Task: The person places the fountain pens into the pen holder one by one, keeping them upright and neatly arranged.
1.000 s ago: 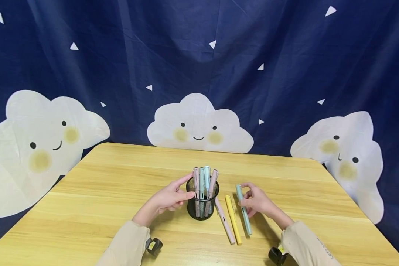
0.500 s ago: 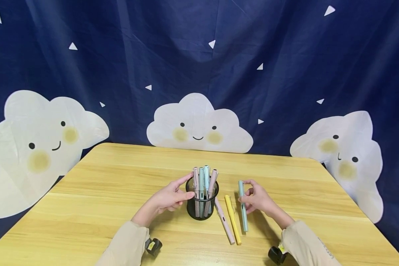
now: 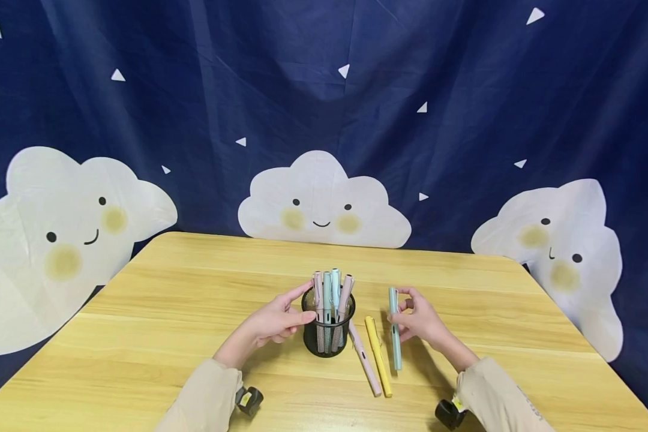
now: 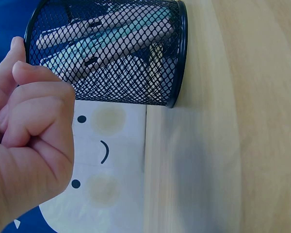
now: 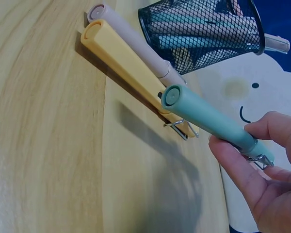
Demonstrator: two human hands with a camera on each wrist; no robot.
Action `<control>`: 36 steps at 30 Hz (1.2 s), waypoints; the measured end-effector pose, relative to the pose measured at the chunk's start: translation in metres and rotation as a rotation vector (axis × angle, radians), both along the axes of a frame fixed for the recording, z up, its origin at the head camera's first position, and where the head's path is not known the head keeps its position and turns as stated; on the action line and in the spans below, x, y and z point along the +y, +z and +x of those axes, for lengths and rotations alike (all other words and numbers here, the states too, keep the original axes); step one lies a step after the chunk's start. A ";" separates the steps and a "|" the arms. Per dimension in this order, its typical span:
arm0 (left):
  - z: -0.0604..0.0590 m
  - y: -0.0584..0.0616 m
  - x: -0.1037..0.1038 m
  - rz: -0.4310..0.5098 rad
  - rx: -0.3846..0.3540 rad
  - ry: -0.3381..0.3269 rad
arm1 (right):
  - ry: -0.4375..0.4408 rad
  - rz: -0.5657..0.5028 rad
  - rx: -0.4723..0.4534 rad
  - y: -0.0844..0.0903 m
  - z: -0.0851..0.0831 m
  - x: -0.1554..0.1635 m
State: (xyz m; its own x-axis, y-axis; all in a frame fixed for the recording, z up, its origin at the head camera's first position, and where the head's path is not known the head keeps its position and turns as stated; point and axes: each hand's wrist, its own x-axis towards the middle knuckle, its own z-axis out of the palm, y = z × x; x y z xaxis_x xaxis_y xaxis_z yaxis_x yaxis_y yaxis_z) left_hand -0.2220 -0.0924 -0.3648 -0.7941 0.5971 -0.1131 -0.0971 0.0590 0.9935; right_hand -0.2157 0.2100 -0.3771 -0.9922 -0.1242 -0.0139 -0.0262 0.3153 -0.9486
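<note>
A black mesh pen holder (image 3: 309,341) stands upright with several pink, teal and light blue pens (image 3: 327,297) in it. My left hand (image 3: 272,318) holds its rim at the left, thumb in front and index finger behind; the other fingers are curled in the left wrist view. Between thumb and fingers, my right hand (image 3: 422,318) grips a teal pen (image 3: 396,339) near its clip end. That pen is raised over the table, its plain end toward me. Beside it lie a yellow pen (image 3: 378,357) and a pink pen (image 3: 366,364), the pink one closest to the holder.
Everything stands on a light wooden table (image 3: 156,312). Behind its far edge hangs a dark blue curtain (image 3: 324,108) with white smiling clouds. A black wrist camera (image 3: 249,401) is strapped at the left sleeve and another wrist camera (image 3: 450,414) at the right one.
The teal pen has risen in my right hand, moved away from me and turned from slanted to nearly straight. My left hand and the pen holder keep their place.
</note>
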 end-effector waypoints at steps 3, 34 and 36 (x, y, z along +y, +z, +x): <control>0.001 0.001 0.000 0.000 0.003 -0.002 | -0.006 -0.014 0.005 0.001 0.000 -0.001; -0.001 -0.001 0.000 0.000 0.010 -0.019 | -0.028 -0.145 0.195 0.006 0.000 -0.009; -0.001 -0.001 -0.001 -0.001 0.008 -0.017 | -0.045 -0.165 0.188 0.008 0.001 -0.011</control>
